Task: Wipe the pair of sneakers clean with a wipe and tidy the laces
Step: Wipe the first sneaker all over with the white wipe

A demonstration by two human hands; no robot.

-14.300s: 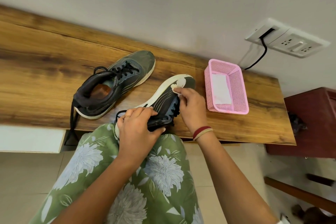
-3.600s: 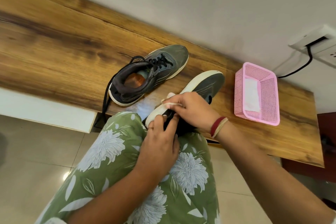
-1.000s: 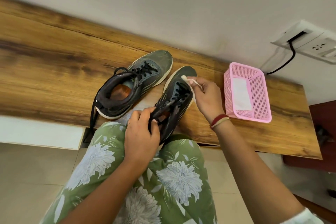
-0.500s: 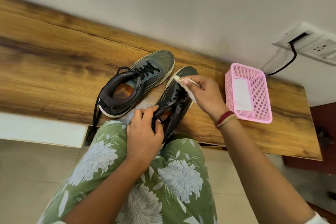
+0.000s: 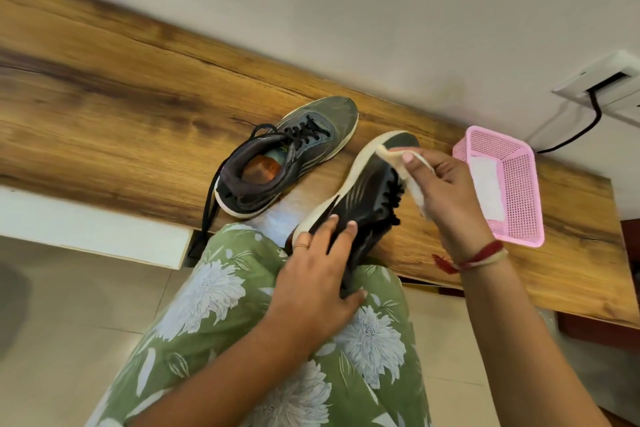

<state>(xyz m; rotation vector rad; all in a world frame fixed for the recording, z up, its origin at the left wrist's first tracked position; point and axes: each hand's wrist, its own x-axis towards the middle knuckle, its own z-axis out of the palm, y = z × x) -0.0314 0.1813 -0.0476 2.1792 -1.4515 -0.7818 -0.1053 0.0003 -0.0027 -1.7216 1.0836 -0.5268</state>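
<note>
Held sneaker [image 5: 367, 198]: left of the pink basket [image 5: 519, 211], tipped on its side, heel gripped by the left hand [image 5: 318, 274]; right hand [image 5: 446, 194], nearer the basket, pinches the wipe [image 5: 389, 153] at the toe. Second sneaker [image 5: 294, 149]: farther left of the basket, upright, lace [image 5: 207, 208] trailing over the table [image 5: 104, 114] edge. Likely faults: wiping pressure twists the shoe out of the heel grip; the trailing lace catches and drags its sneaker down.

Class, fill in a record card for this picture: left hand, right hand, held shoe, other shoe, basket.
Left hand: grips the heel end of the held shoe
Right hand: pinches a wipe at the shoe's toe
Held shoe: tipped on its side
Other shoe: upright on the table, lace hanging over the edge
Basket: pink, white sheet inside
</note>
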